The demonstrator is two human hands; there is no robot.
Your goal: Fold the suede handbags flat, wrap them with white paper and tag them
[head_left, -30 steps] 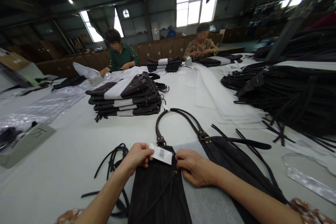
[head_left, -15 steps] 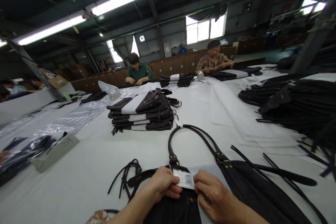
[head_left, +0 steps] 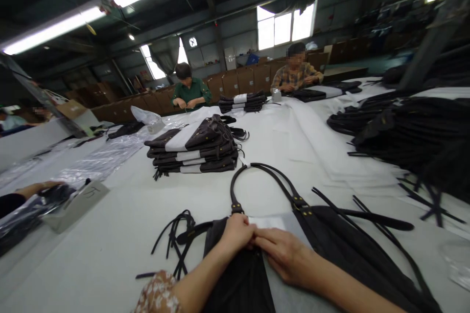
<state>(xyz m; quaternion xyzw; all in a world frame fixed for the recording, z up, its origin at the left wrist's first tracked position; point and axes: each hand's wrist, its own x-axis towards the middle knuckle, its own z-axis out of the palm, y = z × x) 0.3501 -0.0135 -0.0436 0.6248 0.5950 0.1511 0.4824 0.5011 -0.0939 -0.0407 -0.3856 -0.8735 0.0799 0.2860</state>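
Note:
A black handbag (head_left: 240,283) lies flat on the white table in front of me, its looped handles (head_left: 300,202) stretched away from me. Over its middle runs a pale wrapping strip (head_left: 288,296). My left hand (head_left: 238,231) is closed at the bag's top edge, close to the base of one handle. Its fingers meet those of my right hand (head_left: 286,252), which is also closed and rests over the strip. Whatever they pinch is hidden behind the fingers. Thin black cords (head_left: 176,234) spread out left of the bag.
Beyond the handles stands a stack of wrapped dark bags (head_left: 194,144). White sheets (head_left: 323,151) and a heap of black bags (head_left: 411,127) lie to the right. At left, a co-worker's hand (head_left: 35,190) is near plastic-covered goods and a grey box (head_left: 79,208). Two people sit across the table.
The white barcode label that both hands held is now out of sight. My hands have come together at the bag's top edge, and the view has shifted slightly.

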